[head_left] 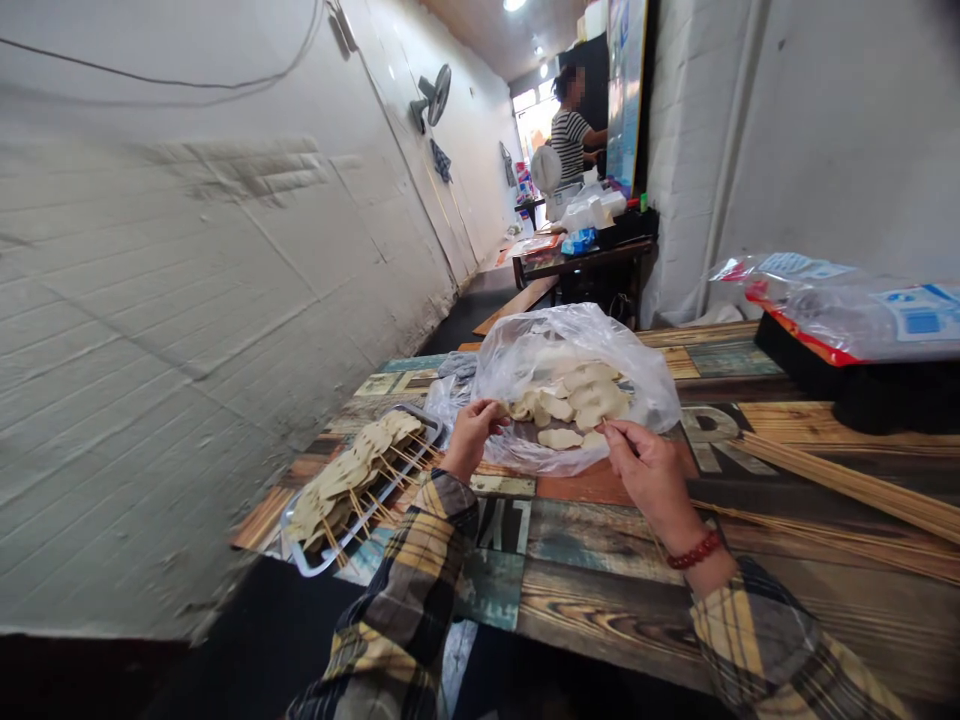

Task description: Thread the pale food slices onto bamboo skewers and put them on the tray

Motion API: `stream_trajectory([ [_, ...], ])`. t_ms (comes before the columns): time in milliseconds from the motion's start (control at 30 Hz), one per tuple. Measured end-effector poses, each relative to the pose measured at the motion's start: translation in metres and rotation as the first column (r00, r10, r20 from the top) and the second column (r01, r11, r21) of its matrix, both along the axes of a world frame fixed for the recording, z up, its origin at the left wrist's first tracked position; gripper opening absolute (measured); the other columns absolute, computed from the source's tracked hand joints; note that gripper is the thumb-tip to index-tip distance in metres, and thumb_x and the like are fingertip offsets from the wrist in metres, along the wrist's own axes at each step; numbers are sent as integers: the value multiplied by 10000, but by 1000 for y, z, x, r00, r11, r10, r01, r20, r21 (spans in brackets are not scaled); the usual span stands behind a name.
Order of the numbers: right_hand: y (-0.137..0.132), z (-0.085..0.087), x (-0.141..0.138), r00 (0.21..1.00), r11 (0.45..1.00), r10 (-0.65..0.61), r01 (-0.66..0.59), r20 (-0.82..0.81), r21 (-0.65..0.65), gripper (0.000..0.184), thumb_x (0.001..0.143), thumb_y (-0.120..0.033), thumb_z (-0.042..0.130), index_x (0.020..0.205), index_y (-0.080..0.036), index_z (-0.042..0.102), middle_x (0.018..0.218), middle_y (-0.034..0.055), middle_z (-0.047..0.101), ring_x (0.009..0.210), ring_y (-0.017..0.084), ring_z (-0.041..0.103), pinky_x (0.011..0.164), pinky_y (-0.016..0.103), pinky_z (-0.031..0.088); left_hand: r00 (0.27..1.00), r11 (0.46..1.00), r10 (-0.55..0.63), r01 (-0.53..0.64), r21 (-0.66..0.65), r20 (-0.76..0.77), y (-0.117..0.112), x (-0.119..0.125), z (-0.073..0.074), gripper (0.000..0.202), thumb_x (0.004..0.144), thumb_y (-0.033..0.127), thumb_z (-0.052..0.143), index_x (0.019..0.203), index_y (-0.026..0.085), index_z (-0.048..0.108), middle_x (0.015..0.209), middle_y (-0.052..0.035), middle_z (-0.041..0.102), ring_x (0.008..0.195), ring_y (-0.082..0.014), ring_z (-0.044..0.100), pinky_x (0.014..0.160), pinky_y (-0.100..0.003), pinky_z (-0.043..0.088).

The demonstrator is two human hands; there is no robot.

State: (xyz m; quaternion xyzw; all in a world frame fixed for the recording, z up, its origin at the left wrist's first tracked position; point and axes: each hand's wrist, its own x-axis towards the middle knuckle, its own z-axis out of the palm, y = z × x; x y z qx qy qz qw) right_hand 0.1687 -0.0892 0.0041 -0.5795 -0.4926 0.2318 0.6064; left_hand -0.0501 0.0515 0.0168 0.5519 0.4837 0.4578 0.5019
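Observation:
A clear plastic bag of pale dumpling-shaped pieces lies open on the patchwork wooden table. My left hand is at the bag's left mouth, fingers pinched on a pale piece. My right hand, with a red bead bracelet on the wrist, is at the bag's front edge with fingers curled around a thin bamboo skewer that runs back under the hand. To the left, a metal tray holds several skewered pieces.
Loose bamboo skewers lie across the table's right side. A black box under wrapped packets stands at the right. A white wall runs along the left. Farther back, a person in a striped shirt stands by another cluttered table.

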Motion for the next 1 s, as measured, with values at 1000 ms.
stream_trajectory([
  [1000, 3, -9, -2, 1000, 999, 21, -20, -7, 31, 376, 882, -445, 511, 903, -139, 727, 548, 10, 615, 540, 162, 557, 494, 243, 402, 339, 822, 182, 463, 332, -923, 27, 32, -21, 251, 839, 107, 476, 919, 173, 705, 962, -88, 631, 941, -195, 574, 847, -306, 438],
])
